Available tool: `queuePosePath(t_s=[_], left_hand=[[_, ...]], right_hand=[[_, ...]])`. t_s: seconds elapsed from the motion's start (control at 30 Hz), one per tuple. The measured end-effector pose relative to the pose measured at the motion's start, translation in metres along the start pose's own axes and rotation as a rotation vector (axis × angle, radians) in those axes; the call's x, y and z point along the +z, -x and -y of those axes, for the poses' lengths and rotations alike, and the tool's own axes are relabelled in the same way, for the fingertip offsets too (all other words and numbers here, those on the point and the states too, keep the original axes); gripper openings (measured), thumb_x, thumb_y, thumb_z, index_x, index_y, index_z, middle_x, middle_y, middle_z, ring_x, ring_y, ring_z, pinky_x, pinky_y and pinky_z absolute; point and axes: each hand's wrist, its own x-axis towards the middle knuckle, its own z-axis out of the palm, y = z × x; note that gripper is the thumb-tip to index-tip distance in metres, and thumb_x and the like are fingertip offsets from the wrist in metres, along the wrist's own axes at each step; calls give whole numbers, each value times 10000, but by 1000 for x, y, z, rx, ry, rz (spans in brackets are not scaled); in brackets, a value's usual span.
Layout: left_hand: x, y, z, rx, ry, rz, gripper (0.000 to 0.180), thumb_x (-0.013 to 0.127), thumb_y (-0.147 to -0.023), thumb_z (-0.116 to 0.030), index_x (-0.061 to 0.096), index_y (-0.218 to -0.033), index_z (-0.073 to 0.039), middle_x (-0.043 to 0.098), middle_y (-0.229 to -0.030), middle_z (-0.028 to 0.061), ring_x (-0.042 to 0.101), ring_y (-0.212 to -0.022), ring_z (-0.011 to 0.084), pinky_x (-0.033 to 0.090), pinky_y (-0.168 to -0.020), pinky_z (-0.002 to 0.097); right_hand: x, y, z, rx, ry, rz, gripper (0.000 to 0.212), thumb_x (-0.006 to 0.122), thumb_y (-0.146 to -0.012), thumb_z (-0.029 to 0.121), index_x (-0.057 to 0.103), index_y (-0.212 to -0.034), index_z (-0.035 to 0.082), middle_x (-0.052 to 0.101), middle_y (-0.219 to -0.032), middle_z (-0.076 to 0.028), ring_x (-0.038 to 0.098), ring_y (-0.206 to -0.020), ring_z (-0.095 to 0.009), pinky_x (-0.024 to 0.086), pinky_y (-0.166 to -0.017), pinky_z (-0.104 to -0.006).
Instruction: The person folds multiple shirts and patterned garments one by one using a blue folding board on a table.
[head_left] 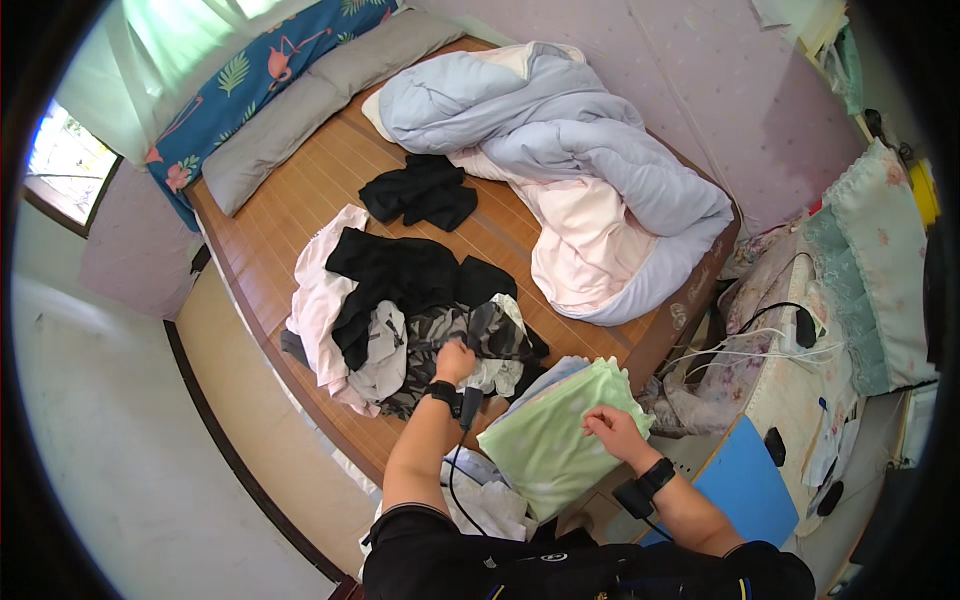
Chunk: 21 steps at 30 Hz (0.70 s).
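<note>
Near the lower middle of the frame, the person's left hand [455,360] reaches into a heap of clothes [400,310] on the bed [290,200], its fingers closed on a grey patterned garment [470,335] at the near edge of the heap. That heap lies at the centre of the frame on the bed's bare slatted surface and mixes black, white, pale pink and grey pieces. Just to the right of it, at the bed's near corner, sits a folded light green cloth [550,435] on top of a bluish folded piece; the right hand [612,432] rests on the green cloth's right edge with the fingers curled down onto the fabric, pressing rather than clearly pinching it. Both wrists carry dark bands, and a thin black cord hangs from the left one. Toward the upper middle of the frame a separate black garment [420,192] lies alone on the slats, well apart from the heap. Right of it, a large rumpled quilt [580,170], pale blue outside and pink inside, covers the upper right part of the bed. Along the upper left edge of the bed lie two grey pillows [300,110] and a blue bolster with a flamingo pattern [260,75]. At the right of the frame stands a cloth-covered side table [790,390] with white cables and a black plug on it.
</note>
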Motion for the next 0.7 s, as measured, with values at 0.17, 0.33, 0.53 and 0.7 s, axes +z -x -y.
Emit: queuePosePath(t_s=[0.17,0.33,0.53,0.7], left_hand=[[-98,43,-82,225,176,-395,152,514,-724,-131,465,-652,-6,520,-607,184,519,-608,367,416,-562,406],[-159,128,-200,554,486,-336,95,546,-732,-69,486,-699,-3,488,-573,103,501,-521,199,399,-502,285],[-148,270,-308,1161,551,45,105,601,-685,3,510,-738,-4,504,-660,81,490,-586,175,403,-562,266],[-107,342,-343,1464,533,305,159,605,-701,6,512,-829,-3,538,-774,114,524,-692,247,416,-593,294]], right_hand=[[-3,29,34,-25,6,-19,156,490,-837,90,534,-930,-28,592,-816,-71,585,-720,-137,455,-635,-252],[-2,44,76,-164,-63,-60,245,548,-807,76,490,-1024,-21,552,-904,-67,556,-762,-124,455,-676,-252],[-4,77,155,-606,136,-251,617,594,-766,128,251,-1265,10,433,-1138,-93,492,-931,-134,443,-761,-281],[-47,163,166,-772,-299,-385,474,507,-816,172,325,-1228,25,453,-1147,-78,477,-986,-152,413,-823,-298]])
